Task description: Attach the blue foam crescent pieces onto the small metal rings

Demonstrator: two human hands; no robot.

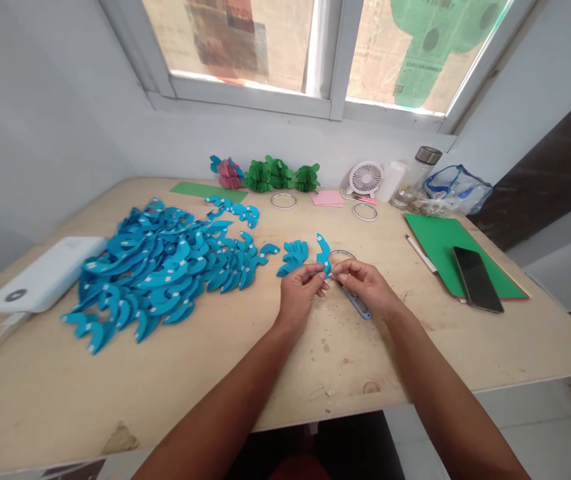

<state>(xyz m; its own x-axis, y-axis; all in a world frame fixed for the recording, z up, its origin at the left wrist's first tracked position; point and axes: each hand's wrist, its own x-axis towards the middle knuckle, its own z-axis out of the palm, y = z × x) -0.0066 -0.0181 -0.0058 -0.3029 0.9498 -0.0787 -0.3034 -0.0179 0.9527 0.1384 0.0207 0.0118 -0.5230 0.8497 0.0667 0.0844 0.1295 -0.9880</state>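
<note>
My left hand point(299, 288) pinches a curved blue paper cutout point(323, 253) that stands up between both hands. My right hand point(368, 285) touches the lower end of the same cutout with its fingertips, and a pair of blue-handled scissors point(358, 303) runs under its palm onto the table. A small stack of blue cutouts point(293, 257) lies just beyond my left hand. A large heap of blue cutouts point(160, 263) covers the table to the left. A tape ring point(341, 254) lies behind my fingers.
Wooden table point(225, 360) under a window. A white device point(40, 275) at the left edge. Green board point(460, 263) with a phone point(477, 278) and a pen point(420, 253) at right. Paper flowers point(278, 175), small fan point(365, 179), tape rings, jar and clear pouch along the back.
</note>
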